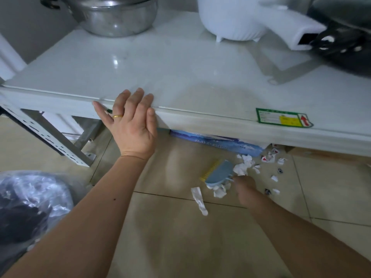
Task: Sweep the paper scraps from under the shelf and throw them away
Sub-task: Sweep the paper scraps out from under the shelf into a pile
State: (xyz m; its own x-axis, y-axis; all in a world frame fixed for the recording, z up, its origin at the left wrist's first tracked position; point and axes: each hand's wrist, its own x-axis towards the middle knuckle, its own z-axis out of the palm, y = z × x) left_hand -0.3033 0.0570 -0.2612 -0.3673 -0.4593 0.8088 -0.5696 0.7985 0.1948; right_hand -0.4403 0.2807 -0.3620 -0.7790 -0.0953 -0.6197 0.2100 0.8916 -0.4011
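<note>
My left hand (pixel 131 125) lies flat with fingers apart on the front edge of the white shelf (pixel 200 119). Down on the tiled floor my right hand (pixel 244 187) is blurred and holds a blue hand brush (pixel 218 174) with yellow bristles. White paper scraps (pixel 244 167) lie bunched beside the brush just in front of the shelf. A longer crumpled strip of paper (pixel 198 200) lies nearer to me, and smaller bits (pixel 274 178), some with red print, are scattered to the right.
A bin lined with a clear plastic bag (pixel 30 203) stands at the lower left. A blue printed box (pixel 220 143) sits under the shelf. On the shelf stand a steel pot (pixel 118 19), a white appliance (pixel 236 19) and a dark pan (pixel 347 37). A perforated metal leg (pixel 60 141) is at left.
</note>
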